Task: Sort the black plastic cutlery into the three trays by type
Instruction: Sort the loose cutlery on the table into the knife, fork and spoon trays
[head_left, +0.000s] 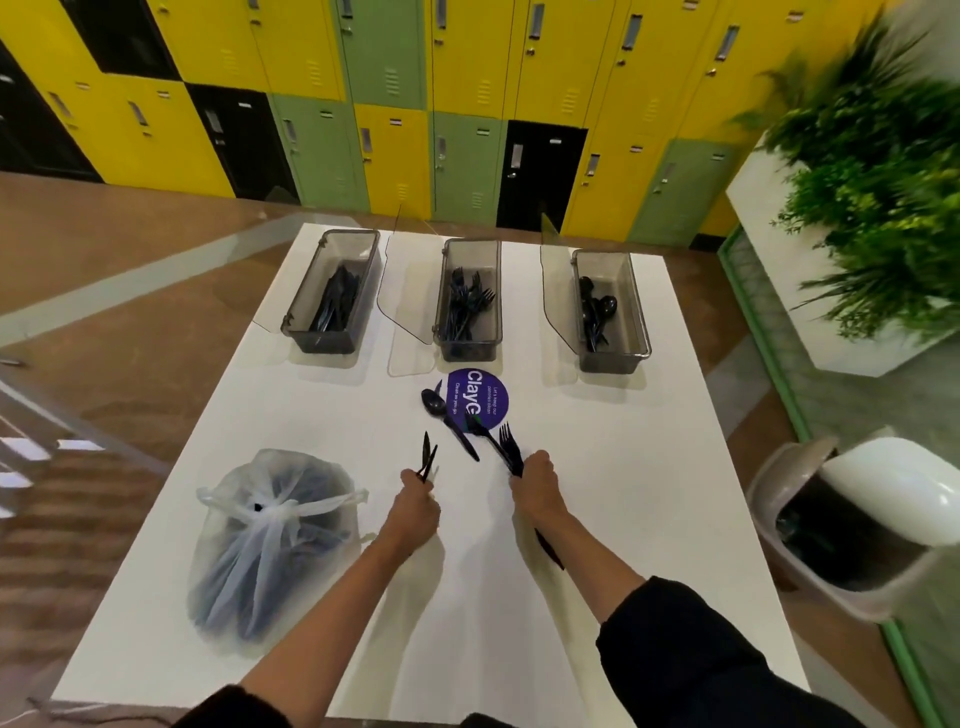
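Note:
Three clear trays stand in a row at the table's far side: the left tray (358, 240) holds knives, the middle tray (470, 247) forks, the right tray (631, 291) spoons. My left hand (415, 512) grips black knives (428, 457) by their handles, blades pointing away from me. My right hand (535, 486) grips black forks (510, 447), tines pointing away; their handles stick out behind my wrist. Two black spoons (447, 418) lie loose on the table between my hands and the middle tray.
A tied translucent plastic bag (270, 540) with more dark cutlery sits at the near left of the white table (623, 493). A round purple sticker (480, 397) lies before the middle tray. A swing-lid bin (852, 519) stands on the floor to the right.

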